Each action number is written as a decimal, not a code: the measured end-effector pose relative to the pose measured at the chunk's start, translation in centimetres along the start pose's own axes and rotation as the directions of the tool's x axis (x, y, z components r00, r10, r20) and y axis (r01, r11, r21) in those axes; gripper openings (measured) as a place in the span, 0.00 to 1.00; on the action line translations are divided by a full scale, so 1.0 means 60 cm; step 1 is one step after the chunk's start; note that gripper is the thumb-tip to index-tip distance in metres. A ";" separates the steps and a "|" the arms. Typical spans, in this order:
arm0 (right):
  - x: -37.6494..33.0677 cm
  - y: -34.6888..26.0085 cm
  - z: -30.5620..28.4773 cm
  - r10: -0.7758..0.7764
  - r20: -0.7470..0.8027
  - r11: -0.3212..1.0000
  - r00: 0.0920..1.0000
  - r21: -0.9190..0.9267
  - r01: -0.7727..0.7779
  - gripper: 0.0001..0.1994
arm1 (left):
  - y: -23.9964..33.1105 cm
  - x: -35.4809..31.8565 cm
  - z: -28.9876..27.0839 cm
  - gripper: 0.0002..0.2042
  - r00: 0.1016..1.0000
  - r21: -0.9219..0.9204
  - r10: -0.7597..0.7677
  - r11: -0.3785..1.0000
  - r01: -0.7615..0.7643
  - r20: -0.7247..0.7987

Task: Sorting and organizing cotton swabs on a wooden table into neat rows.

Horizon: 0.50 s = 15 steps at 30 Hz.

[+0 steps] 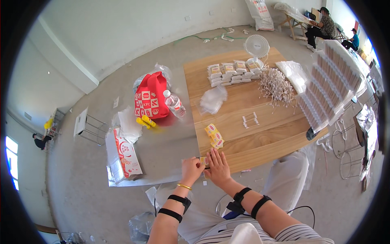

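At the near edge of the wooden table, my left hand (191,171) is closed, its fingers pinching the left side of a small packet (204,161) with a yellow label. My right hand (218,167) lies nearly flat with its fingers stretched out, touching the packet's right side and partly hiding it. Just beyond my fingertips are several small yellow-and-white labels (214,135). A short row of loose cotton swabs (250,120) lies farther right. Clear plastic bags (213,99) rest in a loose stack behind the labels.
Stacked swab packets (231,73), a heap of swabs (277,86) and a white fan (256,46) stand at the back. Racked swabs (331,87) fill the right. On the grey table to the left are a red bag (151,97), a water bottle (174,105) and a box (128,156).
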State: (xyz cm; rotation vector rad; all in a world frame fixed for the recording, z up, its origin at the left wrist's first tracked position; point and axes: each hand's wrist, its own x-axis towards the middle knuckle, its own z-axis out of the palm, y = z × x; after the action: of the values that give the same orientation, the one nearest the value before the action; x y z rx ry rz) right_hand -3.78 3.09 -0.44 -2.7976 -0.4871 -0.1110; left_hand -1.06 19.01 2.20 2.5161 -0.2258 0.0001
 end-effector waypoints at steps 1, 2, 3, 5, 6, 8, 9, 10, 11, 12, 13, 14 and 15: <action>0.000 -0.001 -0.001 -0.002 0.002 1.000 1.000 -0.002 0.002 0.41 | 0.002 -0.001 0.002 0.09 0.999 0.015 0.005 1.000 -0.005 -0.032; 0.000 -0.001 -0.002 0.004 0.019 1.000 1.000 -0.023 -0.003 0.41 | 0.004 -0.002 0.004 0.09 0.998 0.030 0.010 1.000 -0.008 -0.063; 0.001 -0.004 -0.003 0.006 0.035 0.999 0.999 -0.041 -0.004 0.41 | 0.003 -0.003 0.006 0.09 0.998 0.031 0.007 1.000 -0.005 -0.067; 0.004 -0.010 -0.006 0.004 0.041 0.999 0.999 -0.032 -0.002 0.41 | 0.000 -0.007 0.007 0.09 0.997 0.035 -0.013 0.999 0.016 -0.077; 0.002 -0.008 -0.004 0.013 0.049 1.000 0.999 -0.028 -0.011 0.41 | 0.004 -0.006 0.006 0.09 0.997 0.032 -0.013 0.999 0.015 -0.077; 0.006 -0.018 0.013 -0.010 0.020 0.997 1.000 -0.073 0.011 0.41 | 0.010 -0.003 0.003 0.09 0.995 0.071 0.074 0.995 -0.069 -0.064; 0.009 -0.026 0.017 -0.037 -0.009 0.993 0.999 -0.112 0.036 0.40 | 0.011 -0.002 -0.001 0.09 0.995 0.073 0.072 0.995 -0.067 -0.066; 0.008 -0.029 0.020 -0.039 -0.009 0.993 0.999 -0.110 0.038 0.40 | 0.013 -0.002 -0.003 0.09 0.997 0.118 0.069 0.991 -0.063 -0.044; 0.007 -0.032 0.023 -0.040 -0.012 0.995 0.999 -0.096 0.039 0.40 | 0.015 -0.002 -0.006 0.09 0.998 0.163 0.065 0.985 -0.061 -0.021; 0.008 -0.036 0.023 -0.041 -0.015 0.996 0.999 -0.080 0.040 0.40 | 0.016 -0.002 -0.008 0.09 0.998 0.166 0.064 0.984 -0.059 -0.022; 0.008 -0.035 0.022 -0.042 -0.016 0.996 0.999 -0.078 0.041 0.40 | 0.017 -0.002 -0.010 0.09 0.996 0.149 0.090 0.985 -0.086 -0.018; 0.008 -0.032 0.021 -0.029 0.009 0.997 1.000 -0.074 0.030 0.42 | 0.017 -0.002 -0.012 0.09 0.993 0.131 0.116 0.985 -0.114 -0.013; 0.009 -0.032 0.018 -0.021 0.034 0.997 0.999 -0.070 0.023 0.44 | 0.007 -0.004 -0.013 0.09 0.994 0.135 0.113 0.985 -0.109 -0.016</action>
State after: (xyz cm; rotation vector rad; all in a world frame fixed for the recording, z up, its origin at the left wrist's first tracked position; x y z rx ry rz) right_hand -3.94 5.32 -0.84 -2.8673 -0.5319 -0.0873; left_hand -1.32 19.15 3.05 2.6317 -0.3672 0.0929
